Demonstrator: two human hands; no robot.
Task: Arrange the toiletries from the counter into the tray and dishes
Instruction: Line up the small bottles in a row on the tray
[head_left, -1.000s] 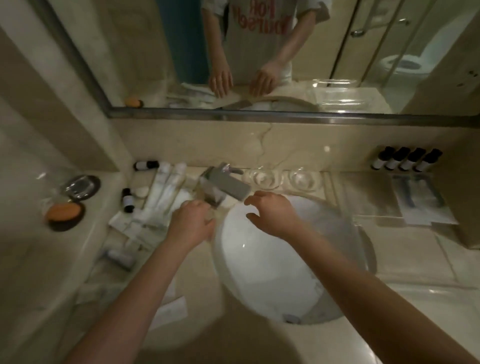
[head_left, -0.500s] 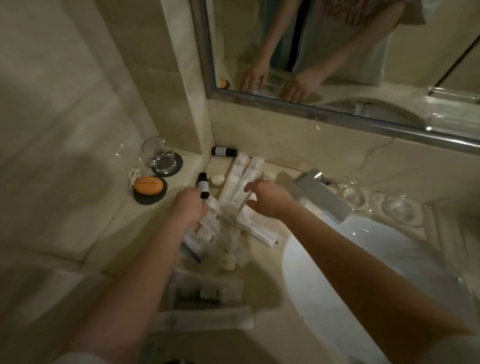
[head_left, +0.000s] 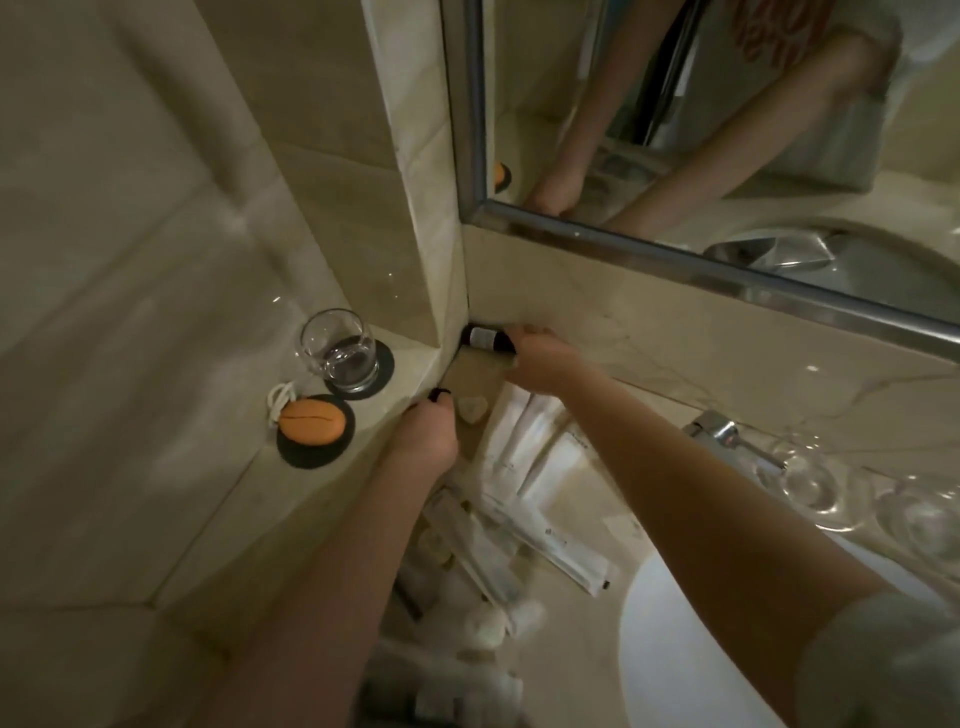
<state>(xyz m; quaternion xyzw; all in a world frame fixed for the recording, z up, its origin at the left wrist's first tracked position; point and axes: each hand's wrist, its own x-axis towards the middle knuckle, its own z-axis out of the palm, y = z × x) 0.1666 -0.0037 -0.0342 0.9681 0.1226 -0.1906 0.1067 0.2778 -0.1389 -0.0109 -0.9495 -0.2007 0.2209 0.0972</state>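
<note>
A small dark bottle with a white label (head_left: 482, 339) lies on its side in the counter's back corner, and my right hand (head_left: 540, 361) has its fingers closed around it. My left hand (head_left: 428, 434) is wrapped over a second small dark bottle, of which only the black cap (head_left: 439, 394) shows. A small heart-shaped soap (head_left: 471, 409) lies between the hands. White tubes and sachets (head_left: 524, 441) are spread over the counter below. Two clear glass dishes (head_left: 810, 480) stand behind the basin at the right. No tray is in view.
On the left ledge stand a drinking glass (head_left: 340, 353) on a black coaster and an orange soap (head_left: 310, 423) on a black dish. The chrome tap (head_left: 719, 431) and the white basin (head_left: 670, 644) are at the right. A mirror hangs above the back wall.
The view has swung left and closer to the corner. My right hand has gone from the tubes to the lying bottle and closed on it. My left hand now covers the upright bottle.
</note>
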